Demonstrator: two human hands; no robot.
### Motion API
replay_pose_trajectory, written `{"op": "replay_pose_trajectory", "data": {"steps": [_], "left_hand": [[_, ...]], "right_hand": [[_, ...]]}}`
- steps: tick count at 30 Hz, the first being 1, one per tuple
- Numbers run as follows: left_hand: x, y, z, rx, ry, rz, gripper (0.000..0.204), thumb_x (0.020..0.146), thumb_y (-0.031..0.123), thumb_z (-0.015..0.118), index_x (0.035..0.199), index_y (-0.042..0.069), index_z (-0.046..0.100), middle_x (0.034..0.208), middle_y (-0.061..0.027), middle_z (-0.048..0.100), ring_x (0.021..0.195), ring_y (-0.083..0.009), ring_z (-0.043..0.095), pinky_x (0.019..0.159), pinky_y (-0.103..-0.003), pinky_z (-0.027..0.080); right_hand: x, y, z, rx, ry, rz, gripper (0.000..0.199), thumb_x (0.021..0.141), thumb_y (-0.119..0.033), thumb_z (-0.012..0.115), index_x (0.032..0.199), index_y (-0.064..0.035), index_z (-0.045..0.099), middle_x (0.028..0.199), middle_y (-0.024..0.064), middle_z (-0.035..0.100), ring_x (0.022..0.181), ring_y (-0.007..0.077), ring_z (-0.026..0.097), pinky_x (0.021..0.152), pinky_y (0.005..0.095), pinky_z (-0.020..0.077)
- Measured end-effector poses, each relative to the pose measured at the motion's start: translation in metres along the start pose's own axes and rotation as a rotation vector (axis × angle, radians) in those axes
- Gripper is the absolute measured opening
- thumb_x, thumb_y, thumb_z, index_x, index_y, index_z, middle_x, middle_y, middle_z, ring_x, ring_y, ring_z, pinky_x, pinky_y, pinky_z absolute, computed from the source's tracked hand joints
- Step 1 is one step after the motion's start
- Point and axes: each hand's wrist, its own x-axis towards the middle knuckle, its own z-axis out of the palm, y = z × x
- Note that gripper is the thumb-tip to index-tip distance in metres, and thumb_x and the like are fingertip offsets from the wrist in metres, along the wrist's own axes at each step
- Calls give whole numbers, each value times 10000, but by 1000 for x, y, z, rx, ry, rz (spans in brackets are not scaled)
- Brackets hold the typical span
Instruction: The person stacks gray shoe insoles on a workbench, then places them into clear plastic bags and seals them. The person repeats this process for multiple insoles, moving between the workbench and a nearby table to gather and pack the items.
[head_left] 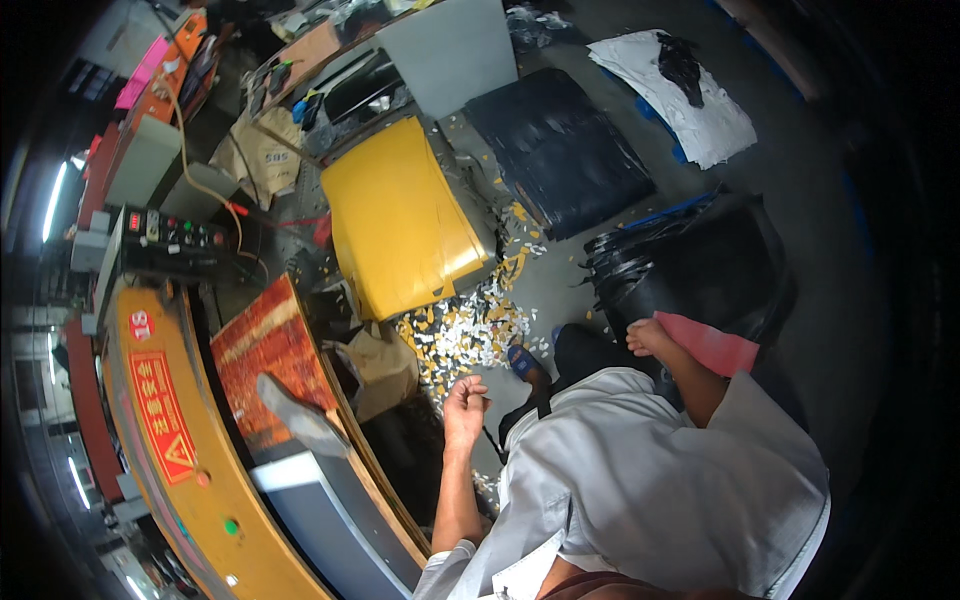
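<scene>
My left hand (464, 412) is raised beside the press, its fingers loosely curled and no object showing in them. Below it, white and yellow scraps (470, 330) litter the floor. My right hand (647, 338) is closed in front of my body, over the near edge of a stack of black sheets (700, 265). A red-pink sheet (715, 346) lies along the far side of that wrist and forearm. Whether the fingers grip it is hidden.
At left stands a yellow-orange press (190, 400) with a control box (170, 240) and a red-brown board (270, 350) bearing a grey pad (300, 412). Ahead are yellow sheets (400, 215), dark sheets (560, 150) and white sheets (715, 125). A brown bag (378, 370) sits beside the press.
</scene>
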Motion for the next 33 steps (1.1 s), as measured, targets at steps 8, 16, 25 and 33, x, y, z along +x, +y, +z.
{"op": "replay_pose_trajectory", "data": {"steps": [8, 16, 25, 33], "left_hand": [[141, 30, 21, 138, -151, -67, 250, 1016, 22, 506, 1225, -18, 636, 989, -51, 669, 842, -129, 627, 803, -298, 571], [260, -13, 28, -231, -300, -531, 179, 1016, 120, 585, 1175, 49, 629, 885, -47, 630, 712, -132, 603, 601, -306, 541], [301, 38, 41, 257, -3, -715, 180, 990, 144, 519, 1018, 45, 667, 767, -36, 611, 626, -180, 638, 556, -353, 561], [452, 44, 44, 569, -263, -403, 301, 1009, 254, 518, 1178, 86, 702, 1035, -121, 695, 952, -282, 665, 791, -421, 547]], "right_hand": [[17, -1, 26, -280, 274, -146, 231, 869, -211, 690, 998, -37, 771, 993, 164, 763, 946, 294, 727, 850, 405, 549], [89, -183, -11, 64, 111, 42, 155, 899, -156, 622, 772, -73, 658, 625, 48, 569, 473, 169, 515, 408, 324, 359], [153, -353, -49, 290, -11, -85, 188, 989, -163, 578, 850, -60, 651, 752, 28, 612, 593, 129, 552, 495, 303, 450], [227, -397, -20, 49, -8, 129, 197, 925, -144, 619, 743, -69, 629, 692, 60, 603, 524, 159, 564, 443, 323, 433]]}}
